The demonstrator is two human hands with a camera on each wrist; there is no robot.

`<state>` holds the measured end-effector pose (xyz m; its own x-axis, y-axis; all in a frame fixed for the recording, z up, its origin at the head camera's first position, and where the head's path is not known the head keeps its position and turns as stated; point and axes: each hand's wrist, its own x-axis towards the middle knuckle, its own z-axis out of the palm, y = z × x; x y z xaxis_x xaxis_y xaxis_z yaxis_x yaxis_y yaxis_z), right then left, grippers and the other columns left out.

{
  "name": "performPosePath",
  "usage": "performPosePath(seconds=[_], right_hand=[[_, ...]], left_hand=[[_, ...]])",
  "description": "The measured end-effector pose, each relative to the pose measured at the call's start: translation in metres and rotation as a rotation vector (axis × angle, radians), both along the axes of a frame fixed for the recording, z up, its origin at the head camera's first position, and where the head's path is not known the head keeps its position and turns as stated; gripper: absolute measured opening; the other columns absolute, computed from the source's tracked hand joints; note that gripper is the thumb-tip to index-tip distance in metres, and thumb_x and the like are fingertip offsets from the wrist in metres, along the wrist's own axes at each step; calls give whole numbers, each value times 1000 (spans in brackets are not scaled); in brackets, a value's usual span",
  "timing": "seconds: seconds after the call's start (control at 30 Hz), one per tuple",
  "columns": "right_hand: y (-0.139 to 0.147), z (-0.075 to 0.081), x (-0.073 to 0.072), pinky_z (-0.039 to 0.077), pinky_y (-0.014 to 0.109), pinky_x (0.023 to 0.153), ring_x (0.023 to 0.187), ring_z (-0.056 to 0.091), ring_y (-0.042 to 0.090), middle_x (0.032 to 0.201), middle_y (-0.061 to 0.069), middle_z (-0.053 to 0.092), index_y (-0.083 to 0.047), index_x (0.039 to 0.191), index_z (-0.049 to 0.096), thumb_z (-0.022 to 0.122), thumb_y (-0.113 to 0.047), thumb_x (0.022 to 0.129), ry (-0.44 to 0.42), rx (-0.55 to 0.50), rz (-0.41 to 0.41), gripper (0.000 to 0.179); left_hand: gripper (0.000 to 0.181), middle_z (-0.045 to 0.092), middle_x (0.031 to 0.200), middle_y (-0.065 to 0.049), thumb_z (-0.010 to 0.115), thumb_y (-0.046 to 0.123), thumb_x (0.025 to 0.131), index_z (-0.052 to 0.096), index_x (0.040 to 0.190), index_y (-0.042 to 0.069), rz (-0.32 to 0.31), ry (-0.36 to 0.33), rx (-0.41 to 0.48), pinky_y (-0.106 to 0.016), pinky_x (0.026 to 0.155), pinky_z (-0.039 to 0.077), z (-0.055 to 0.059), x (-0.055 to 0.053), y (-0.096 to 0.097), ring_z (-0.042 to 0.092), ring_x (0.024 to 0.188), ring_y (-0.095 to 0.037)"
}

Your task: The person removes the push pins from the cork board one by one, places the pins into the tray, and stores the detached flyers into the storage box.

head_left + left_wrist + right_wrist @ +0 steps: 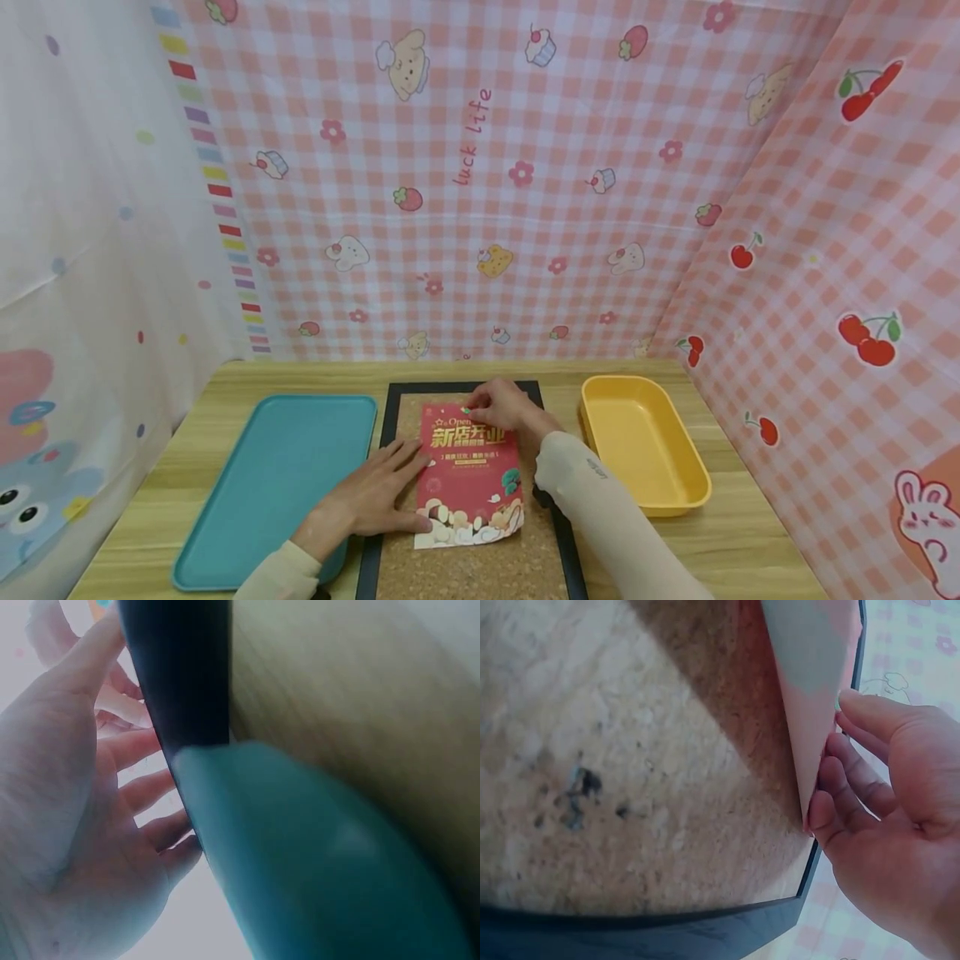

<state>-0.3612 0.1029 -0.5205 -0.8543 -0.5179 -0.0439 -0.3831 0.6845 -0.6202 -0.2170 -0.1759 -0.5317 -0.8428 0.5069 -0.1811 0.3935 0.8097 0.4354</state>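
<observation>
A red flyer with gold lettering lies on a cork board with a black frame. At the flyer's upper edge my right hand pinches a small green pushpin between thumb and forefinger. The right wrist view shows the flyer standing slightly off the cork, with the curled fingertips of my right hand along its edge. My left hand rests with spread fingers on the flyer's left edge, its thumb near the lower left corner. In the left wrist view, the board's frame hides its fingertips.
A teal tray lies left of the board, close to my left wrist. To the right stands a yellow bin, beside my right forearm. All sits on a wood-grain table, with patterned cloth hanging behind and at both sides.
</observation>
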Motion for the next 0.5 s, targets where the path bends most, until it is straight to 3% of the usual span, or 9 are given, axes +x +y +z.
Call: performPosePath(seconds=[0.5], right_hand=[[-7, -9, 2, 61, 30, 79, 88, 69, 11, 103, 4, 82, -14, 115, 89, 78, -13, 109, 40, -32, -88, 13]], left_hand=[[110, 32, 186, -20, 83, 71, 93, 42, 176, 12, 18, 5, -3, -74, 137, 32, 0, 1, -1, 23, 175, -51]])
